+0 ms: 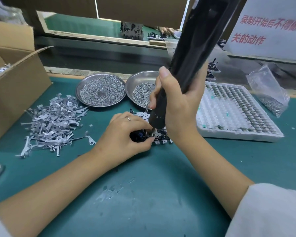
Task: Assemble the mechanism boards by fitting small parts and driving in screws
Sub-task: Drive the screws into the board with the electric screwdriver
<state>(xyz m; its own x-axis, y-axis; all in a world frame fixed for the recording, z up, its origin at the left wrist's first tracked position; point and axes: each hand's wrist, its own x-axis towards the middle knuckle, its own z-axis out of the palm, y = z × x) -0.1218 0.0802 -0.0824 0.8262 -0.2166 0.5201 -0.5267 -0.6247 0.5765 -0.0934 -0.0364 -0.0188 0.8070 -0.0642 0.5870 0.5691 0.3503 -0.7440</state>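
A person works at a green surface (143, 194). The right hand (176, 103) is wrapped around a black electric screwdriver (191, 53), held nearly upright with its tip down on a small mechanism board (158, 134) lying at the middle of the surface. The left hand (125, 134), wearing a ring, rests on the left part of the board, fingers curled and pinching it beside the screwdriver tip. Behind the board sit two round metal dishes of screws, the left dish (101, 90) fuller than the right dish (140, 88). A loose pile of grey metal parts (53, 124) lies to the left, near an open cardboard box (15, 82). To the right is a white tray (236, 113) of small parts, with a clear plastic bag (268, 93) beyond it.
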